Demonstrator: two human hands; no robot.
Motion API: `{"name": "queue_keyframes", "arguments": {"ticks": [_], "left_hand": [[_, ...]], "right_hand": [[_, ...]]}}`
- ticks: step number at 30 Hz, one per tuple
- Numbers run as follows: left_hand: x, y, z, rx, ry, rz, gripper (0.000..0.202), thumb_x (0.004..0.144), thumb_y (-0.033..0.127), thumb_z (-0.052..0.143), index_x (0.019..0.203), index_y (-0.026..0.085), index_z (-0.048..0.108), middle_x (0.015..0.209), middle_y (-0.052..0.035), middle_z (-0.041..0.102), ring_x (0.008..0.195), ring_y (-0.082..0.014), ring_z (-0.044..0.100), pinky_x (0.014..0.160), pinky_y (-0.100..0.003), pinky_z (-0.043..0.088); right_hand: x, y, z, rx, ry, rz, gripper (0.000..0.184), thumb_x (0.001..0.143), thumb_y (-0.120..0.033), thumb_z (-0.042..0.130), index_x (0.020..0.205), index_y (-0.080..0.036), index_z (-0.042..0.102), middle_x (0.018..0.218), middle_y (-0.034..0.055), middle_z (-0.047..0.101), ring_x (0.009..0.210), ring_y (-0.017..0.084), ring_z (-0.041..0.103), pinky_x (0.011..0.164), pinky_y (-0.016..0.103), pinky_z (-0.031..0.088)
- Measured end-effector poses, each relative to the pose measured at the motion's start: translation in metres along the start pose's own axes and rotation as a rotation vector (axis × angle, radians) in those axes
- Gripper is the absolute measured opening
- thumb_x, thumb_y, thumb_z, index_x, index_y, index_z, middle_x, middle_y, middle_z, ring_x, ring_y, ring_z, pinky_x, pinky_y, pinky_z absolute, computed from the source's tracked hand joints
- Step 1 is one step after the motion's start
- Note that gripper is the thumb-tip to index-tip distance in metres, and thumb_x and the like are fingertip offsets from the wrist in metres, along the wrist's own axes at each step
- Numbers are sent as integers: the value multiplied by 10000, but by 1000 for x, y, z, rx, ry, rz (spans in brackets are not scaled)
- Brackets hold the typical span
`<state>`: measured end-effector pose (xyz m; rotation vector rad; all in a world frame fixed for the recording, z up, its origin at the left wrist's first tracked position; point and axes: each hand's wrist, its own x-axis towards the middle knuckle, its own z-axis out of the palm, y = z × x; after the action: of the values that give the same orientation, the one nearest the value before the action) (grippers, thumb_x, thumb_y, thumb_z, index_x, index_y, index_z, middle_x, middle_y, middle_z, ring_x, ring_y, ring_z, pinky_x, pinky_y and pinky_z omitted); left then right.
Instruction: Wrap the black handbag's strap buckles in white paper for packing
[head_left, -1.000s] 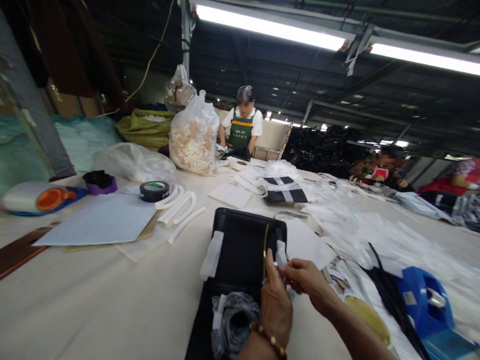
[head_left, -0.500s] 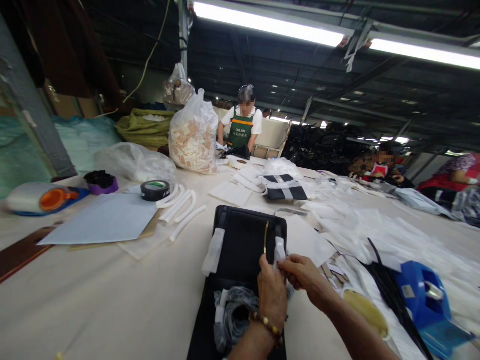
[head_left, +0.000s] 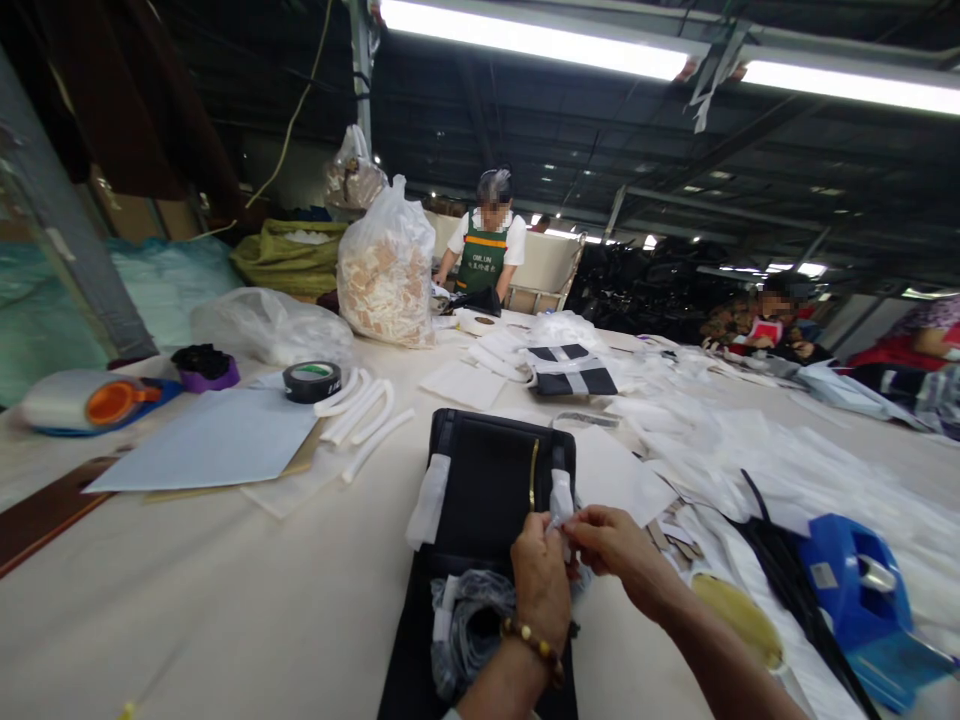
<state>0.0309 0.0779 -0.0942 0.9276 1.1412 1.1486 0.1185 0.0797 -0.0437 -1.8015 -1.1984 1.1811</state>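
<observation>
A black bag with a gold zipper lies on the table in front of me. White wrapping covers a piece at its right edge, and a second white wrap hangs at its left edge. My left hand, with a beaded bracelet at the wrist, is closed on the lower end of the right wrapping. Pinching the same wrapping from the right is my right hand. Beside my left wrist, a plastic-wrapped coiled strap rests on the bag's lower part. My fingertips partly hide the wrapping's end.
A blue tape dispenser stands at the right near a yellowish disc. On the left are black tape, white tubes, a pale sheet and a clear tape roll. Co-workers work across the table.
My hands have stayed at the right wrapping, with the left fingers shifting slightly down. The bag has hardly moved, and the view has tilted a little.
</observation>
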Motion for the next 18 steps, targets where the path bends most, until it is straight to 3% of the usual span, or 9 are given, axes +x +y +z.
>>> {"name": "queue_keyframes", "arguments": {"ticks": [5, 10, 14, 16, 18], "left_hand": [[4, 5, -3, -65, 22, -83, 165, 743, 117, 390, 822, 115, 534, 571, -3, 557, 385, -96, 482, 356, -183, 344], [6, 11, -5, -121, 53, -179, 125, 677, 52, 410, 703, 122, 509, 463, 49, 462, 325, -34, 349, 323, -142, 208], [3, 18, -6, -202, 6, -236, 96, 686, 61, 414, 705, 122, 485, 446, 45, 465, 327, -37, 358, 326, -143, 194], [2, 21, -7, -231, -9, -244, 37, 710, 106, 449, 687, 129, 468, 439, 41, 467, 329, -43, 370, 327, -145, 204], [3, 24, -10, -249, -22, -245, 101, 740, 191, 500, 672, 139, 447, 438, 39, 468, 327, -42, 367, 324, -147, 200]], "right_hand": [[6, 5, 4, -74, 107, -12, 170, 604, -257, 571, 639, -202, 413, 460, -57, 505, 424, 91, 444, 406, 209, 284], [15, 12, 2, -136, 52, -8, 188, 589, -311, 624, 553, -179, 495, 424, -55, 472, 397, 77, 391, 398, 214, 226], [12, 18, 2, -35, -47, -64, 266, 621, -415, 603, 588, -151, 580, 482, -24, 515, 464, 100, 442, 428, 226, 260], [11, 22, 5, 49, -52, -98, 299, 622, -438, 605, 587, -143, 574, 472, -29, 501, 466, 91, 420, 450, 228, 266], [11, 26, 8, 146, -42, -113, 320, 607, -457, 622, 587, -144, 555, 470, -40, 484, 457, 75, 381, 461, 226, 259]]}}
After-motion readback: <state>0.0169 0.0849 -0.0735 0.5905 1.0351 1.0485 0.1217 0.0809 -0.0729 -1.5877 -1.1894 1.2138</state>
